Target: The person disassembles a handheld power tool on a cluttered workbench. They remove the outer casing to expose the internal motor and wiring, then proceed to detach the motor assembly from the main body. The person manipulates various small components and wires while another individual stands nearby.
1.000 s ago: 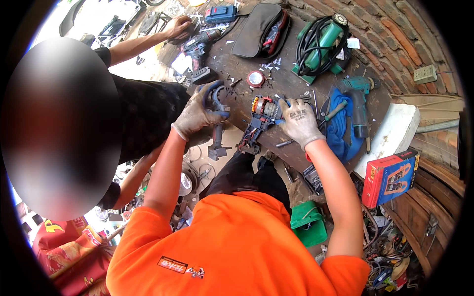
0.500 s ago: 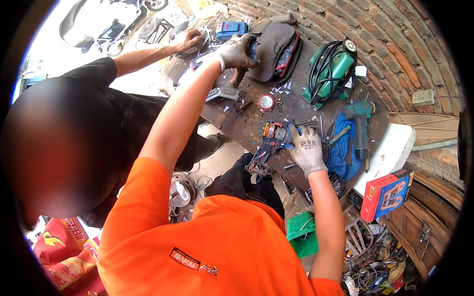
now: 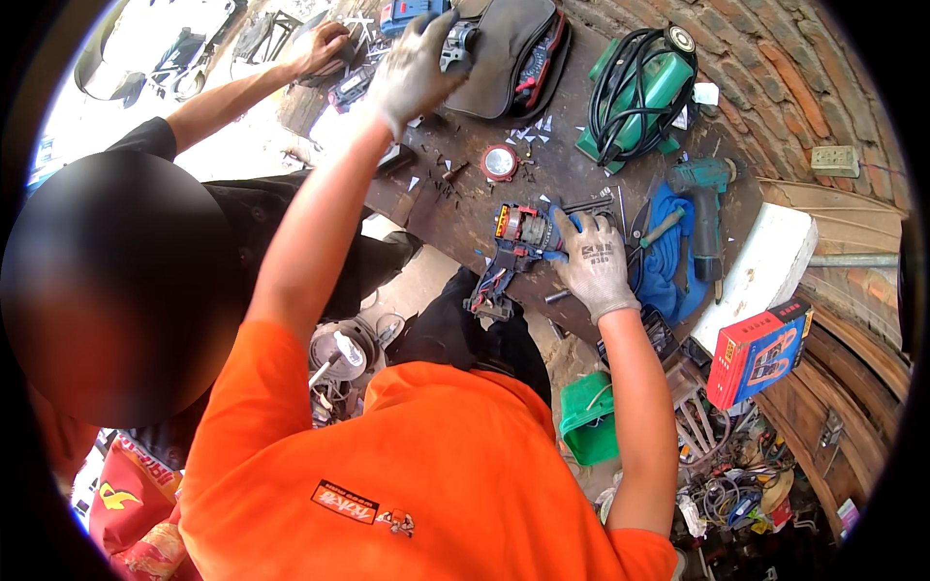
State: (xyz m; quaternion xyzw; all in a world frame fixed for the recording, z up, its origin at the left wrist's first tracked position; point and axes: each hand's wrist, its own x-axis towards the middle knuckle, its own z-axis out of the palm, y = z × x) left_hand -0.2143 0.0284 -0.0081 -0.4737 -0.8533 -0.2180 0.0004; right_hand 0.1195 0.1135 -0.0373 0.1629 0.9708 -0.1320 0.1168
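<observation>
My left hand (image 3: 417, 77), in a pale work glove, reaches to the far end of the dark workbench (image 3: 441, 218), fingers closed around a grey tool part (image 3: 455, 46) partly hidden by them, beside a grey zipped bag (image 3: 504, 68). My gloved right hand (image 3: 591, 257) grips a disassembled power tool (image 3: 518, 228) with exposed motor and wiring. A small red round part (image 3: 500, 163) lies among screws. Shears (image 3: 639, 232), rods and a blue cloth (image 3: 668, 261) lie right of my right hand.
A co-worker's bare hand (image 3: 320, 48) is at the bench's far left. Also around: a green corded machine (image 3: 644, 107), teal drill (image 3: 707, 189), blue battery (image 3: 397, 15), white block (image 3: 756, 271), red-blue box (image 3: 760, 353), green bin (image 3: 586, 416), brick wall (image 3: 775, 77), floor clutter.
My left hand has moved up and away along the bench, carrying a part from beside the power tool toward the bag. My right hand has stayed on the tool.
</observation>
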